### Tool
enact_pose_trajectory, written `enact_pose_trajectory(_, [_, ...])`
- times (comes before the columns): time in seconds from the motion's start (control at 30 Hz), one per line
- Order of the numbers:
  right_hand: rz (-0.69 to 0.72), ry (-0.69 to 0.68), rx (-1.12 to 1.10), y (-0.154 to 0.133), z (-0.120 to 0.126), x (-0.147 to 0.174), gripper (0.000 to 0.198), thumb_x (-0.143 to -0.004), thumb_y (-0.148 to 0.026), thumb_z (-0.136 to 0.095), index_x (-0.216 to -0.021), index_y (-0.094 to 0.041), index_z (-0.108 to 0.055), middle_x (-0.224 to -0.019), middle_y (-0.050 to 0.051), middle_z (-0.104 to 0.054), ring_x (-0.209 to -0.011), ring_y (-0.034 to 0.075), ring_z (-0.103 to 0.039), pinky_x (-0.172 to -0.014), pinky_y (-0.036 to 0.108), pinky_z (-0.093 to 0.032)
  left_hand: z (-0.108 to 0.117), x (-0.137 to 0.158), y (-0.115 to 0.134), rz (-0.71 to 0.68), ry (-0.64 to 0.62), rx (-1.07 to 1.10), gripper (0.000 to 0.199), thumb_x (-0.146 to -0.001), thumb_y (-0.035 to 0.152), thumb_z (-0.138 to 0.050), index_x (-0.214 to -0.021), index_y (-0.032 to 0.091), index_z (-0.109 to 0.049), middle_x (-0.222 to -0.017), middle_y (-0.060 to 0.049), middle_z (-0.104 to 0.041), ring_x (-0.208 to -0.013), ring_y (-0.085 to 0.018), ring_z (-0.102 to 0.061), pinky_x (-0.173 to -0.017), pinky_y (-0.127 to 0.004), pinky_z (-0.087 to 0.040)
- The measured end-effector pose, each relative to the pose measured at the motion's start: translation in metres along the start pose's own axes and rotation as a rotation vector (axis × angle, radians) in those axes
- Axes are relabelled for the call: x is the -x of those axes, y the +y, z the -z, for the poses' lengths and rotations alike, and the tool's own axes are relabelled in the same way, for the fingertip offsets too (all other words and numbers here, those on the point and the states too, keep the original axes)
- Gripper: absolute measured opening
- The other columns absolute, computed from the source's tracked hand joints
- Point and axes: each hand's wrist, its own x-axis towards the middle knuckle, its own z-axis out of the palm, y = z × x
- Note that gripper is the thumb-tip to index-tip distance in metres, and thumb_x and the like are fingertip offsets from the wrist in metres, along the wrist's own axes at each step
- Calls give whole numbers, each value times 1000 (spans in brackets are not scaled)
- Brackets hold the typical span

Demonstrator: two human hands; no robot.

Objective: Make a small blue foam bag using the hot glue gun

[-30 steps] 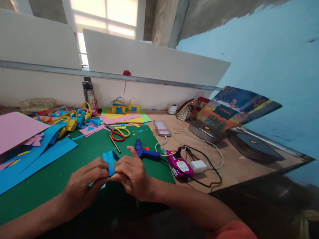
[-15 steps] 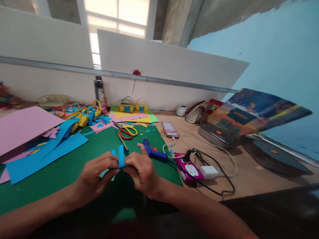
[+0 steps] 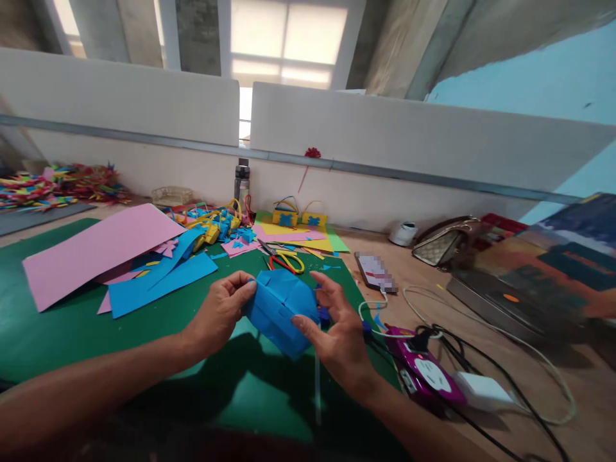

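A folded blue paper piece (image 3: 282, 308), with creased panels and a rounded flap, is held above the green mat (image 3: 202, 391) between my hands. My left hand (image 3: 219, 314) pinches its upper left corner between thumb and fingers. At the right side, my right hand (image 3: 339, 333) grips it more loosely, the thumb on the front face and the other fingers spread along the edge. Just beyond the paper lie scissors (image 3: 291, 262) with red and yellow handles. A blue glue gun is mostly hidden behind my right hand.
Pink card (image 3: 106, 250) and blue paper sheets (image 3: 161, 289) cover the mat's left. Small yellow paper bags (image 3: 286, 218) stand at the back. To the right are a phone (image 3: 375, 273), a purple power strip (image 3: 423, 369), a white adapter (image 3: 484, 390) and loose cables.
The blue paper has turned from nearly edge-on to showing its broad face. My right hand has spread its fingers along the side. The view has swung left.
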Motion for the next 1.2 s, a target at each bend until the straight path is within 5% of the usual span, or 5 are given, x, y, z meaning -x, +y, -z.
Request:
enact_pose_trajectory(0.33, [-170,-54,-107,-6,7,-15,51,-71,-23,-62,-120,-20,-48,-80,3,-63,-75,19,-60,-65,32,-50,5,-2,6,-69,-68,-62,41,-75,37,-62,-110,19,-50,-81,0,-56,-70,-11,-52,-63,-23,-40])
enact_pose_trajectory(0.53, [-177,-146,-89,-9,9,-17,49,-70,-17,-60,-118,-18,-49,-67,-3,-56,-61,14,-54,-58,28,-47,10,-6,13,3,-198,-205,37,-70,33,-68,-102,16,-59,-74,0,-59,-66,-12,-53,-61,-23,-39])
enact_pose_trajectory(0.73, [-207,-71,-205,-9,11,-17,38,-86,-36,-47,-120,-20,-47,-76,1,-59,-59,12,-52,-51,25,-44,9,-7,12,162,-103,-117,32,-60,28,-74,-84,15,-57,-65,2,-62,-57,-11,-54,-56,-23,-41])
enact_pose_trajectory(0.9, [-207,27,-247,-11,15,-19,36,-90,-43,-38,-114,-19,-51,-88,5,-66,-80,17,-59,-73,31,-47,9,-10,10,226,-39,-11,39,-57,27,-76,-86,15,-53,-63,4,-61,-54,-10,-54,-55,-23,-43])
enact_pose_trajectory(1.2, [-272,-90,-228,-2,17,-23,35,-83,-46,-51,-103,-19,-59,-86,4,-62,-79,17,-57,-71,31,-47,9,-10,9,216,-22,2,41,-56,28,-78,-87,16,-53,-64,4,-62,-55,-10,-55,-55,-23,-45])
